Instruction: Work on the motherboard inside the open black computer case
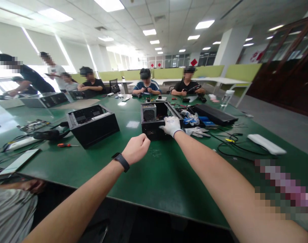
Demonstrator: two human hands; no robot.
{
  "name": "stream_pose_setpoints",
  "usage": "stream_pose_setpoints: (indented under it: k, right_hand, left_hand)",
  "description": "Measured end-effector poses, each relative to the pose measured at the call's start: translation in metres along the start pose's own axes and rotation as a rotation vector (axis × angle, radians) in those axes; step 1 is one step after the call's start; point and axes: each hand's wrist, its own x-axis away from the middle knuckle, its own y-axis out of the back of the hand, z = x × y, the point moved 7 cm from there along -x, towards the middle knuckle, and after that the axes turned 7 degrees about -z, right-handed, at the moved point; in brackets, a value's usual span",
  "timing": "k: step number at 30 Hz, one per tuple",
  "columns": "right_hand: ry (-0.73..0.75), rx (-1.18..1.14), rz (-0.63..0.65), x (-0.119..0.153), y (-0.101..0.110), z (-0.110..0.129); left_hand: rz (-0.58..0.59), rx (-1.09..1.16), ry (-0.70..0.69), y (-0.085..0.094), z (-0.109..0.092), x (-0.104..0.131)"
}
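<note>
An open black computer case (154,131) stands in front of me with its power supply (149,113) showing inside at the left. My right hand (172,126), in a white work glove, is closed over the near right edge of this case. Bare and with a black watch on the wrist, my left hand (136,147) is curled into a fist just in front of the case's left corner. Its fingertips face away from me, so whatever they may hold is hidden. Beside the case on the right lies a loose whitish glove (197,132).
Left of centre stands a second black case (100,130), with an orange screwdriver (64,145) and headphones (49,134) near it. To the right lie a black panel (214,114), black cables (224,145) and a white power strip (266,144). Several people sit across the green table (154,182).
</note>
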Motion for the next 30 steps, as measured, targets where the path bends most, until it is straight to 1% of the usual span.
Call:
stream_pose_setpoints:
  k: [2,4,6,9,12,14,18,20,22,26,30]
  right_hand:
    - [0.015,-0.006,0.005,-0.001,-0.002,0.0]
    - [0.04,-0.016,0.004,0.004,-0.001,0.001]
    - [0.065,-0.026,-0.003,0.014,0.001,0.002]
    - [0.088,-0.038,-0.026,0.035,0.008,0.004]
    - [0.097,-0.046,-0.055,0.063,0.018,0.008]
    - [0.101,-0.051,-0.076,0.086,0.027,0.01]
    - [0.115,-0.067,-0.119,0.145,0.052,0.014]
    - [0.125,-0.078,-0.134,0.178,0.066,0.015]
    - [0.14,-0.094,-0.144,0.211,0.08,0.015]
    - [0.146,-0.127,-0.142,0.269,0.104,0.016]
    - [0.144,-0.207,-0.158,0.312,0.121,0.016]
  left_hand:
    - [-0.007,0.004,0.018,0.002,0.007,0.002]
    - [-0.011,0.015,0.035,0.003,0.012,0.003]
    - [-0.009,0.027,0.044,0.005,0.012,0.003]
    - [-0.016,0.03,0.045,0.009,0.008,0.003]
    - [-0.038,0.031,0.047,0.014,-0.003,0.001]
    - [-0.041,0.036,0.051,0.017,-0.012,0.0]
    - [0.002,0.029,0.029,0.012,-0.033,-0.001]
    - [0.046,-0.014,0.02,0.005,-0.04,-0.001]
    - [0.113,-0.102,-0.007,-0.006,-0.046,0.0]
    - [0.301,-0.352,-0.084,-0.036,-0.05,0.006]
    - [0.512,-0.536,-0.164,-0.07,-0.052,0.013]
